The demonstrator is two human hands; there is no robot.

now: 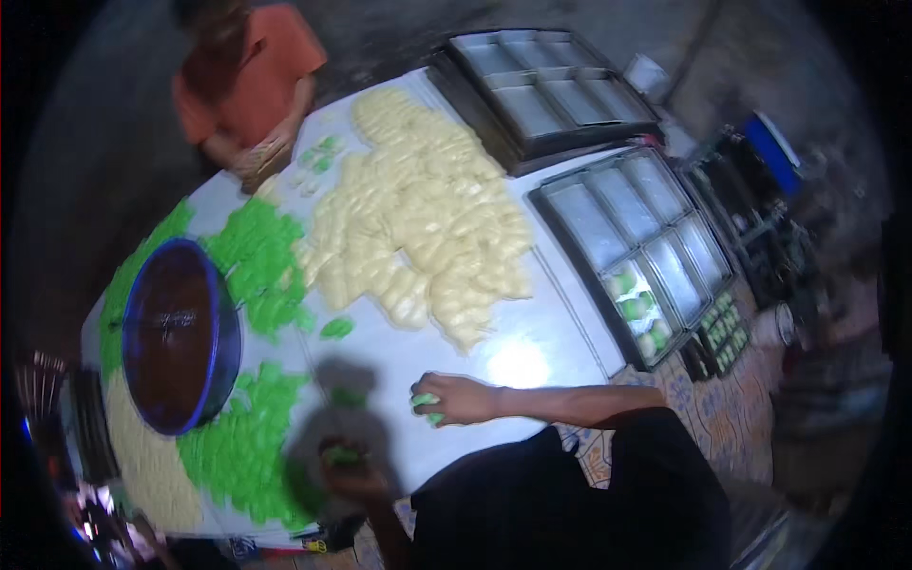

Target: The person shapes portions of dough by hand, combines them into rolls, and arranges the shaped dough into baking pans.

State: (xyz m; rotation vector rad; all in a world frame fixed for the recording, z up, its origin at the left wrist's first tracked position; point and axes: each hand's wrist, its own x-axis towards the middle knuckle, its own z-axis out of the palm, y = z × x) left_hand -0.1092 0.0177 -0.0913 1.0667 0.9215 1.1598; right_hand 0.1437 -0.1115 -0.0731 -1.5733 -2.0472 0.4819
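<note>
My right hand (456, 399) rests on the white table (579, 328), its fingers closed round a piece of green dough (424, 402). My left hand (356, 475) is lower and left, in shadow near the table's front, with green dough (344, 455) in its fingers. A small green piece (337, 329) lies above the hands. Flattened green dough pieces (252, 427) cover the table left of my hands. A large spread of cream dough pieces (418, 228) lies across the middle, beyond my hands.
A blue basin (224, 366) of brown mixture stands left. Metal compartment trays (556, 199) sit right, one compartment holding pale green pieces (635, 309); more trays (465, 66) are behind. A co-worker in an orange shirt (247, 76) handles dough at the far side. Dark equipment (736, 199) stands beyond.
</note>
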